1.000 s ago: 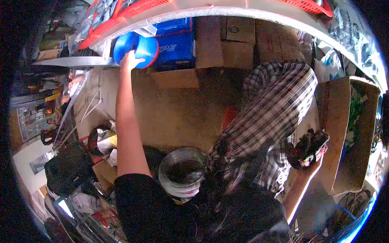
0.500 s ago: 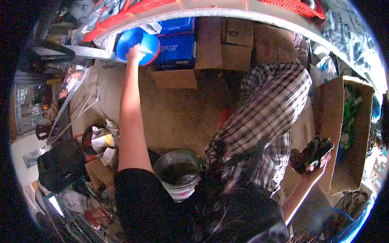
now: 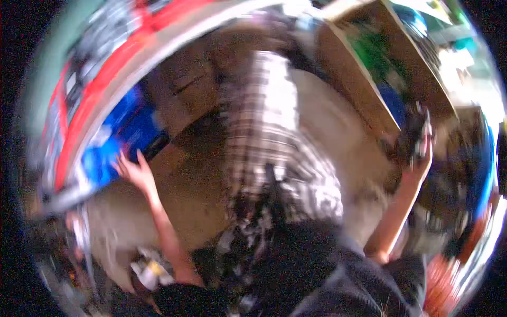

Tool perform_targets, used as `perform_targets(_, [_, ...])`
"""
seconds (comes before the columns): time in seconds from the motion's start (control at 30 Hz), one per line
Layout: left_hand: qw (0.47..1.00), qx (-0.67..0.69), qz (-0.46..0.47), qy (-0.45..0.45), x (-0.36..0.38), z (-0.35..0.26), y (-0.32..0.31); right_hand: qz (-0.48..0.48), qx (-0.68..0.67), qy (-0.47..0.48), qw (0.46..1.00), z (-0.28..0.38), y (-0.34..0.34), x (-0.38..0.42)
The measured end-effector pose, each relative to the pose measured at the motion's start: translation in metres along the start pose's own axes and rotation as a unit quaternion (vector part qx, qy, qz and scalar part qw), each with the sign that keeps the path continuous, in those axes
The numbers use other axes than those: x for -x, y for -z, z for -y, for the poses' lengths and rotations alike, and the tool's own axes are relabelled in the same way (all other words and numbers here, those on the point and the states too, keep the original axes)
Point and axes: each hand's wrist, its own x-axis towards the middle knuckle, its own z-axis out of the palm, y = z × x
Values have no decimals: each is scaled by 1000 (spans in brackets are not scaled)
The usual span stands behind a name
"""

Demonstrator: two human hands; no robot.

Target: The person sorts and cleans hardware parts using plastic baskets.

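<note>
My left hand is stretched out with its fingers spread, just beside the blue bowl-shaped thing at the bench edge. Nothing shows in that hand. On the other side, my right hand is raised and closed around a dark bundle with lighter flecks. Motion blur hides what exactly the bundle is. It overlaps the near corner of an open cardboard box that has green and blue things inside.
Red baskets with bagged items line the bench. Blue boxes and brown cartons stand beneath it. My legs in checked trousers fill the middle. A white and yellow packet lies at lower left.
The view has swung to the right. My left hand has come off the blue bowl-shaped thing and its fingers have spread. The right hand still grips the dark bundle, now nearer the cardboard box.
</note>
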Motion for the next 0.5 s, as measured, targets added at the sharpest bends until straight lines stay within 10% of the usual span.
perform_targets(0.07, [916,332,196,112,48,-70,8,-10,-59,7,998,36,11,-18])
perform_targets(0.13, [837,402,338,156,90,-126,7,139,302,239,912,70,19,-33])
perform_targets(0.2, [763,465,410,185,113,-154,-4,76,434,107,891,80,19,-59])
perform_targets(0.33, [663,591,439,134,40,-212,25,256,743,81,614,41,19,-152])
perform_targets(0.4, [699,563,429,105,31,-227,19,312,838,-86,439,-9,12,-184])
perform_targets(0.47, [794,473,379,-39,6,-257,32,365,891,7,269,-75,28,-177])
perform_targets(0.5, [812,456,360,-51,3,-264,27,351,892,52,282,-113,46,-179])
